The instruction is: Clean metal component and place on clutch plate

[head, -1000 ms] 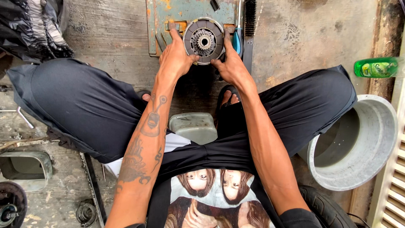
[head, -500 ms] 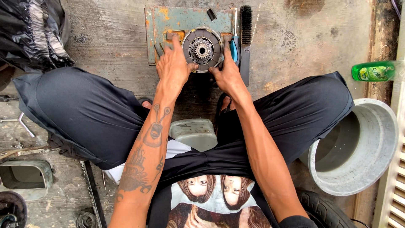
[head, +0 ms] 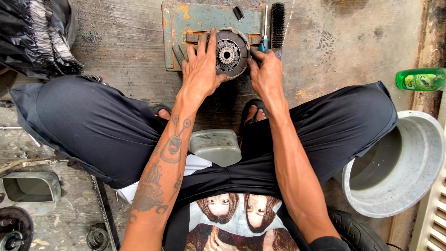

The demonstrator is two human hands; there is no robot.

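Item: round clutch assembly (head: 228, 52), dark ribbed rim, toothed metal hub at its centre. It lay flat on the rusted grey-green metal plate (head: 186, 18), toward that plate's right half and near its lower edge; the plate itself sat on the concrete floor (head: 353, 42) in front of you.

Hands: your left hand (head: 200, 69) lay spread over the assembly's left side, fingers (head: 212, 39) extended and flat, palm down, pressing rather than closing round it. Your right hand (head: 265, 74) was curled against the right rim, fingertips bent onto the edge; whether it truly clasped the rim could not be told.

On the plate: a blue-handled tool (head: 264, 42) just beside the assembly's right side, close to your right hand; a small dark block (head: 238, 12) near the top edge.

At the plate's right edge: a black bristle brush (head: 277, 24), lying lengthwise.

Floor, between your knees: a pale grey-green container (head: 216, 146), and one sandalled foot (head: 253, 114) just above it.

Floor, right side: a large grey basin (head: 418, 186), and a green bottle (head: 420, 79) lying on its side beyond it, well apart from the plate.

Floor, left side: a black bundle of cloth (head: 32, 37) at the upper corner; a rectangular metal tray (head: 28, 190) and round dark parts (head: 14, 227) at the lower corner.

Bottom edge, right: part of a black tyre (head: 357, 232).
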